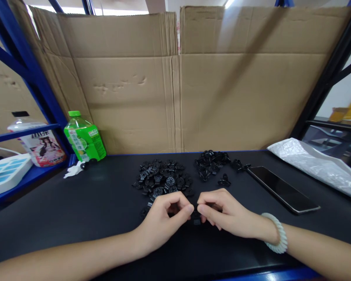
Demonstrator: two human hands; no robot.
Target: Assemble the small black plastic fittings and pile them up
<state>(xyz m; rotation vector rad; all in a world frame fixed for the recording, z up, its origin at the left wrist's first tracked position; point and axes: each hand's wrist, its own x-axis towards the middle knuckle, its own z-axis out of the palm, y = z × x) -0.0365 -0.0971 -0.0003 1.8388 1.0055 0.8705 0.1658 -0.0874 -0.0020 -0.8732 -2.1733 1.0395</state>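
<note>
My left hand (166, 220) and my right hand (229, 214) meet low over the black tabletop, fingertips almost touching. Both are closed in a pinch on a small black plastic part (196, 220), which shows in the gap between them; the fingers cover most of it. Just beyond my left hand lies a heap of black round plastic pieces with holes (160, 177). Past my right hand is a smaller pile of glossy black plastic pieces (212, 162). One loose black piece (224, 180) rests between that pile and my right hand.
A smartphone (283, 189) lies at the right, near a silvery padded bag (318, 164). At the back left stands a green drink bottle (84, 138) beside crumpled white tissue (74, 170). Cardboard (128, 101) walls the back. Blue shelving at the left holds another bottle (43, 146).
</note>
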